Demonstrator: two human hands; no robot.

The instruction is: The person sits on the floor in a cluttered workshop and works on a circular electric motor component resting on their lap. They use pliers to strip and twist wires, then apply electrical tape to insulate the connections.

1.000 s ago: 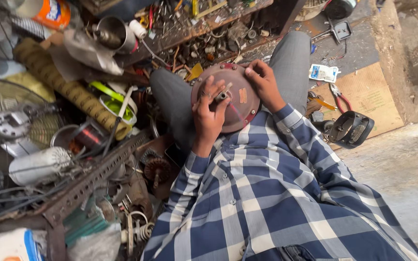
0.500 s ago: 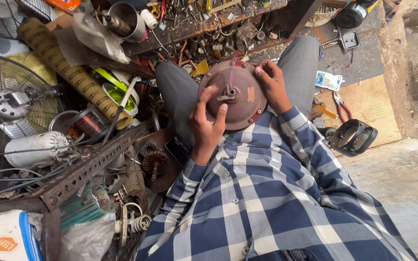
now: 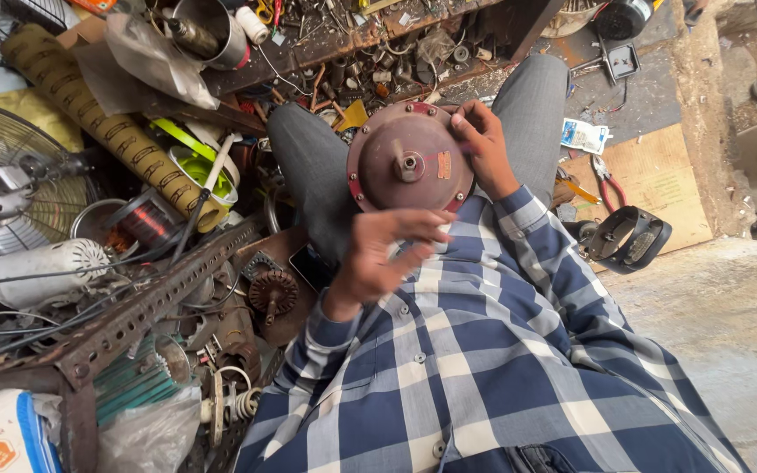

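— Balancing that motor cover (image 3: 409,158) on the lap looks shaky to me. Only the right hand (image 3: 484,149) has it, fingers curled over the rim on the cover's right side.

— And the left hand (image 3: 378,258)?

— Just below the cover, off it, fingers loosely bent and holding nothing. So the cover leans on the knees and one grip.

— What would make it go?

— Its hub (image 3: 409,164) faces up and the disc sits tilted. I judge that a push on the hub, or a shift of either knee, could roll it off to the left of the cover, into the scrap heap.

— What lies there?

— Left of the cover and lower, a rotor (image 3: 272,293) with its shaft up, and a rusty slotted angle bar (image 3: 146,302) running down-left from it. Further left of the cover, a fan guard (image 3: 10,166) and a white motor (image 3: 41,271). A falling disc could dent itself or pinch fingers against that iron.

— Anything on the other side?

— Right of the cover, well apart, red-handled pliers (image 3: 604,180) on a board (image 3: 650,188), and a black sandal (image 3: 628,238) beside it. Less risk there, though a slide that way could scatter the tools.

— And the phone?

— A dark phone (image 3: 313,267) lies below-left of the cover, near the left hand; I think it would take the first knock.
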